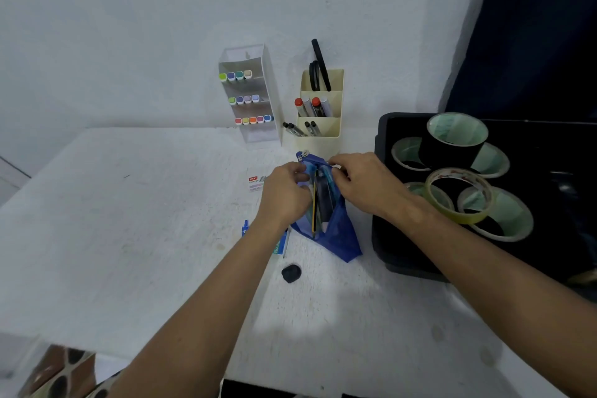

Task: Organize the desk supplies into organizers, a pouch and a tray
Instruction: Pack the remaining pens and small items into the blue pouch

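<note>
Centre of frame: blue pouch (339, 239) lying on the white table (129, 220), mouth held open, zipper pull (303, 155) at its far end. Left hand (284, 194) pinching the pouch's left lip, fingers closed on the fabric; right hand (365, 184) gripping the right lip the same way. Inside the opening — a dark flat item and a yellow-edged one, not identifiable further.

Left of the pouch: small staples box (255, 183) with red label, partly hidden by the left hand. Under the left forearm, blue-and-white packet (280, 244), only edges visible. Small black lump (291, 273) just below the pouch, apart from it.

Upper centre, against the wall: clear tiered organizer (248, 94) holding rows of coloured markers; beside it, cream organizer (321, 113) with scissors at back, red-capped markers in the middle tier, pens in front.

Right side: black tray (381, 197) carrying several tape rolls (458, 194) — some stacked.
</note>
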